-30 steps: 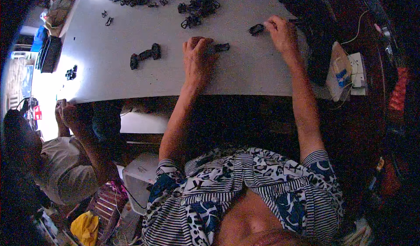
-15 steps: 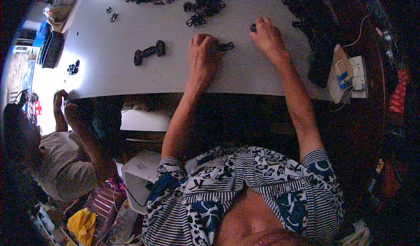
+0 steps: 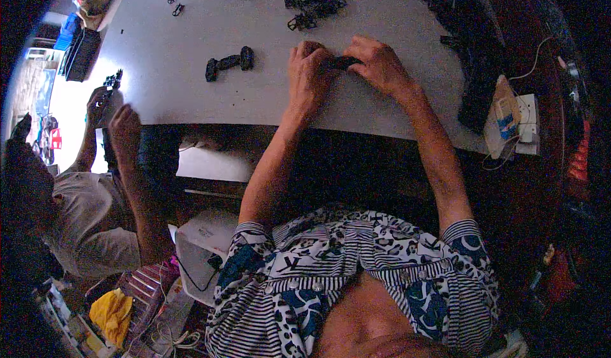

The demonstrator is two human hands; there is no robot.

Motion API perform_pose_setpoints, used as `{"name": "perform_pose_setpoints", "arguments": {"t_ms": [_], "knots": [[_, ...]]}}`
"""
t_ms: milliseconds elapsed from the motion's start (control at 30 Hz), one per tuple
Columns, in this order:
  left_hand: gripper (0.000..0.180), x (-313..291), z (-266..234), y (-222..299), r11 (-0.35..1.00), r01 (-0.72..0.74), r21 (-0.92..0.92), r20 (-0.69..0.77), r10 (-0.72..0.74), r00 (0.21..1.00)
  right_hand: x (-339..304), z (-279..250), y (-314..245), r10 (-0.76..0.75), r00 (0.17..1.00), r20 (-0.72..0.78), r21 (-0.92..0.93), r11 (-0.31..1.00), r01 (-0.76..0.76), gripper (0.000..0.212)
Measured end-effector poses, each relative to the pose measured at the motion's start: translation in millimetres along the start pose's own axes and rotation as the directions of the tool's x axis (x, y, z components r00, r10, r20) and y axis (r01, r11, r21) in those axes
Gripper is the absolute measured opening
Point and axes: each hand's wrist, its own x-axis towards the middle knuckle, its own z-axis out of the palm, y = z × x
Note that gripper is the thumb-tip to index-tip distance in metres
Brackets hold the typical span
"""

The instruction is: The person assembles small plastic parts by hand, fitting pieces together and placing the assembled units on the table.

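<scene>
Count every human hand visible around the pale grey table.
4. The left hand and right hand meet on a small black plastic part at the pale grey table. A co-worker's two hands sit at its left edge.

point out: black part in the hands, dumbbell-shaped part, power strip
black part (image 3: 344, 61), head view, middle showing between the hands
dumbbell-shaped part (image 3: 228, 63), head view, its bar
power strip (image 3: 527, 117), head view, white top face

Bare tabletop (image 3: 191, 97) beside dumbbell-shaped part (image 3: 229, 63)

Dim, bluish picture; glare whitens the table (image 3: 191, 97) at left, fisheye edges fall dark.
</scene>
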Motion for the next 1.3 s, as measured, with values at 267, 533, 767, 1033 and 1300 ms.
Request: {"name": "perform_pose_setpoints", "arguments": {"t_ms": [267,533,767,1033,1300], "knots": [[0.025,-1,1,-17,0.999,-0.009,-0.039,0.03,0.01,0.999,8,0,-8,0.101,0.973,0.21,0.015,0.994,-0.106,0.025],[0.022,0,3,-17,0.998,-0.02,-0.053,-0.024,0.019,1.0,-2,16,-22,0.236,0.965,0.118,-0.196,0.958,-0.21,0.026],[0.029,-18,-23,-14,0.996,-0.078,0.048,-0.128,0.084,0.988,24,25,-33,0.239,0.96,0.143,-0.228,0.952,-0.203,0.025],[0.031,-44,-63,-6,0.985,0.168,0.027,-0.221,-0.158,0.962,74,74,-57,0.136,0.98,0.147,-0.178,0.978,-0.109,0.027],[0.03,-55,-74,-37,0.968,0.25,0.015,-0.331,-0.231,0.915,115,99,-81,0.196,0.967,0.164,-0.082,0.979,-0.185,0.025]]}}
